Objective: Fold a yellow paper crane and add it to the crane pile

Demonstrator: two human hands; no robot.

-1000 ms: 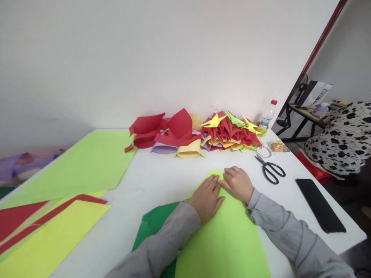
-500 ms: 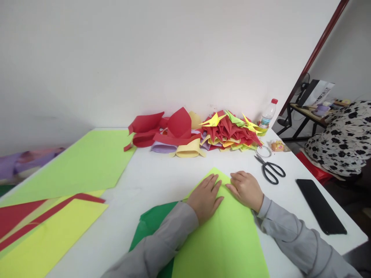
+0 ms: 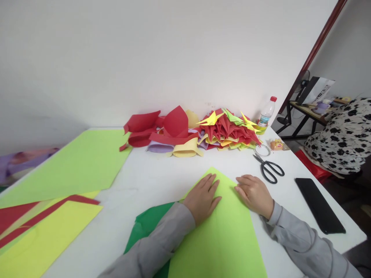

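A light green sheet of paper (image 3: pixel 217 239) lies in front of me, coming to a folded point at its far end. My left hand (image 3: pixel 202 199) rests flat on its upper left part, fingers stretched out and nothing in them. At the sheet's upper right edge, my right hand (image 3: pixel 255 195) is partly closed, with thumb and curled fingertips together on the edge. The palm side of that hand is hidden. Beneath the sheet and my left forearm, a dark green piece of paper (image 3: pixel 147 218) shows at the left.
Black-handled scissors (image 3: pixel 269 170), a tape roll (image 3: pixel 262 150) and a black phone (image 3: pixel 320 206) lie on the right. Folded paper stars (image 3: pixel 228 129), red paper shapes (image 3: pixel 176 123) and a bottle (image 3: pixel 266 114) stand along the wall. Coloured sheets (image 3: pixel 72 166) cover the left side.
My right hand has slid right and slightly down along the sheet's upper right edge. My left hand stays flat on the paper. The view has shifted slightly.
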